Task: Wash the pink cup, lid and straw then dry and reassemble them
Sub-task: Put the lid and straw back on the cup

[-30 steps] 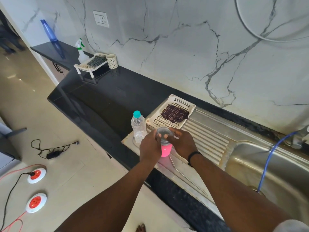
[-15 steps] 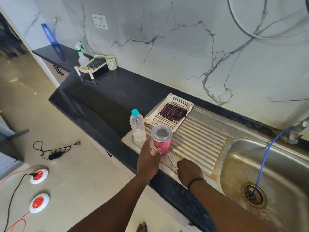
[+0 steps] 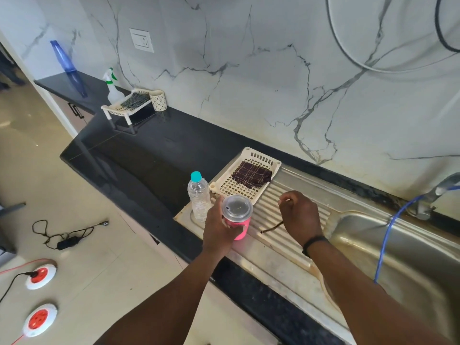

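Over drainboard [image 3: 296,202] | left hand [image 3: 219,227] grips pink cup [image 3: 237,226] | right hand [image 3: 300,216] apparently pinches straw [image 3: 272,228]

We see the pink cup [image 3: 240,229] upright on the ribbed steel drainboard [image 3: 293,200], its clear lid [image 3: 237,207] seated on top. The straw [image 3: 272,227], thin and dark in this light, hangs tilted just right of the cup, lower end above the ribs.
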